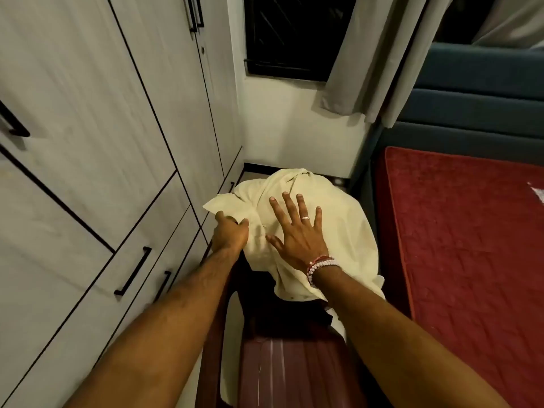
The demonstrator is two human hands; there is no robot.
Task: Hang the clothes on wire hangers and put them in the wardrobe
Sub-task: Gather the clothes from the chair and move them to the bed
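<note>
Looking down through the head camera, I see the wardrobe [88, 128] filling the whole left side, every door and drawer closed, so I judge the hanging stage is some way off. The bed [471, 245] with its red cover takes the right side, with a grey curtain [376, 54] above it beside a dark window [294, 33]. In the narrow gap between wardrobe and bed stands a maroon support [294, 372]; I cannot tell whether it is a chair or a case. Something dark lies on it, perhaps another garment. The cream shirt [347, 231] is draped over the far end of that support, bunched at its top and hanging down on both sides. The left grip [229, 234] is curled round the shirt's left edge, pinching a fold near the wardrobe drawers, probably to lift or pull that side free. The right grip [297, 234] lies flat on the middle of the shirt, fingers spread and straight, holding nothing; it seems to pin the cloth so that it does not slide while the other side is drawn. A bead bracelet [319, 265] sits at that wrist and a ring [305, 218] on one finger. No wire hanger shows anywhere, so one must be fetched first.
</note>
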